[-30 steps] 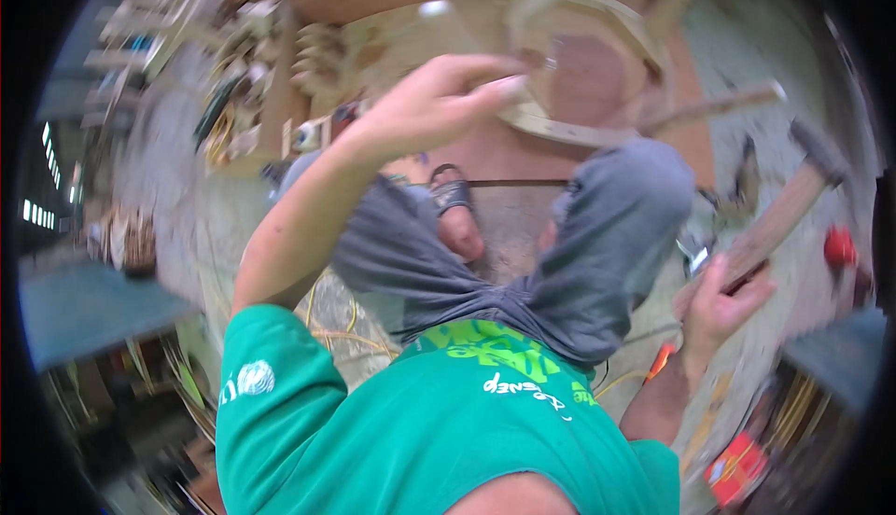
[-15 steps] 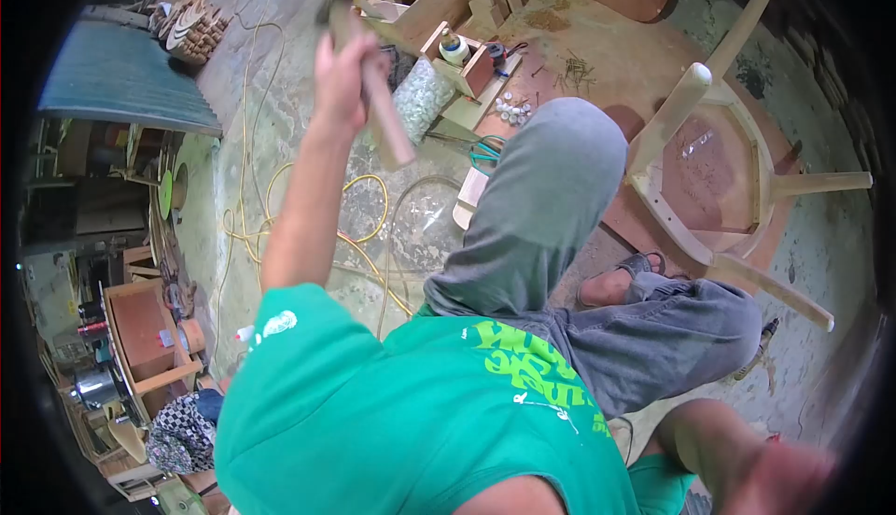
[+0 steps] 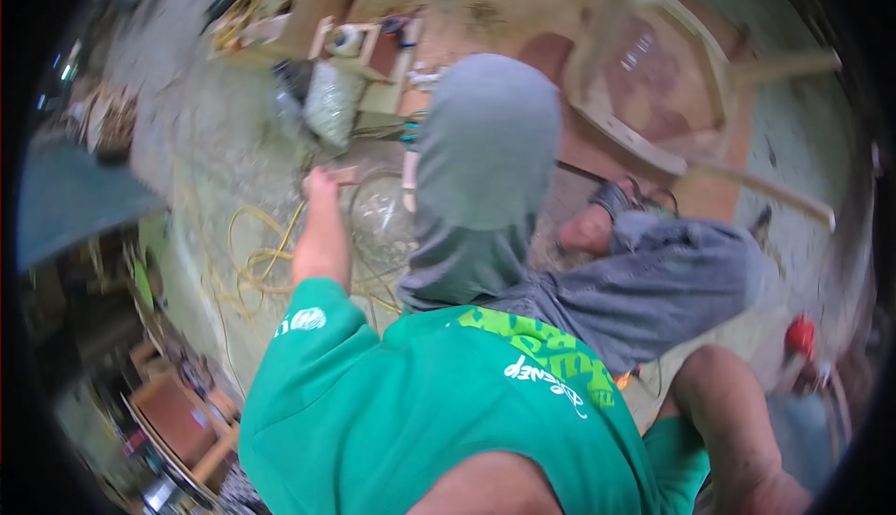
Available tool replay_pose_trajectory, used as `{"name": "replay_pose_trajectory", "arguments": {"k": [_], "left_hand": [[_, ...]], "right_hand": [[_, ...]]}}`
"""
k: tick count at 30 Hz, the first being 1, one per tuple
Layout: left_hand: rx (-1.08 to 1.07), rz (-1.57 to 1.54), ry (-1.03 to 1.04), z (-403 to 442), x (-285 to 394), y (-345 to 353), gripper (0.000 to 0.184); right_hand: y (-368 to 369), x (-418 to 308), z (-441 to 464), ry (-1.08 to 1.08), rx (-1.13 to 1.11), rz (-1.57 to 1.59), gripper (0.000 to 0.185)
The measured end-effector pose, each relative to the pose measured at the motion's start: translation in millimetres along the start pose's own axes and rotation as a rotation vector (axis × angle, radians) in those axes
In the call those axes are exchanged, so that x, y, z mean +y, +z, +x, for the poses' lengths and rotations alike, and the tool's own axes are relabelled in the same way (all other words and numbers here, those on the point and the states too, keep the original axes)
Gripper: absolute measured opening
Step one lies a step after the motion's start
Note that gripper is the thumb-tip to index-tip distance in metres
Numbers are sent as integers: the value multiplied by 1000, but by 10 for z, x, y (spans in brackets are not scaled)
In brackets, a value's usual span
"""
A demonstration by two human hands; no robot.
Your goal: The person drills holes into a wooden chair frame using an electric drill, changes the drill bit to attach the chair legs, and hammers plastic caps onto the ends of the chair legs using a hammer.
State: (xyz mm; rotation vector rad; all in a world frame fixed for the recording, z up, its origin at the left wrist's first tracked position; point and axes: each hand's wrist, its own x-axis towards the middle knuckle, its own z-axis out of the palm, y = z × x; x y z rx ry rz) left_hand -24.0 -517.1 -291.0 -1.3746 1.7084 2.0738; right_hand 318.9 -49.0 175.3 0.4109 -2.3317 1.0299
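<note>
My left hand [image 3: 322, 179] is low over the concrete floor, closed around the wooden handle of a hammer [image 3: 344, 175]. Only a short end of the handle sticks out clearly; the head is blurred. Just beyond lies a plastic bag of pale, clear pieces [image 3: 333, 104], beside a small wooden box [image 3: 381, 52] with a white bottle [image 3: 345, 41] in it. A teal-handled tool [image 3: 411, 130] lies by my raised knee. My right hand [image 3: 779, 496] is at the bottom right edge, partly cut off, its fingers hidden.
An upturned wooden chair frame [image 3: 644, 146] rests on a brown board, legs outward. Yellow hose or cord [image 3: 257, 244] coils on the floor near my left forearm. A red object [image 3: 800, 336] is at the right. Wooden furniture [image 3: 173, 417] stands at lower left.
My left hand has come down from a raised position with the hammer, towards the floor. My right hand has moved lower, towards the frame's edge. The view has shifted and blurred.
</note>
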Motion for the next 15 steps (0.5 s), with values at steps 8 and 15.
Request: {"name": "replay_pose_trajectory", "arguments": {"k": [8, 15], "left_hand": [[190, 207, -82, -20, 274, 79, 39], [70, 611, 583, -1198, -389, 44, 50]], "right_hand": [[109, 246, 101, 74, 63, -32, 44], [-77, -30, -168, 82, 142, -45, 40]]}}
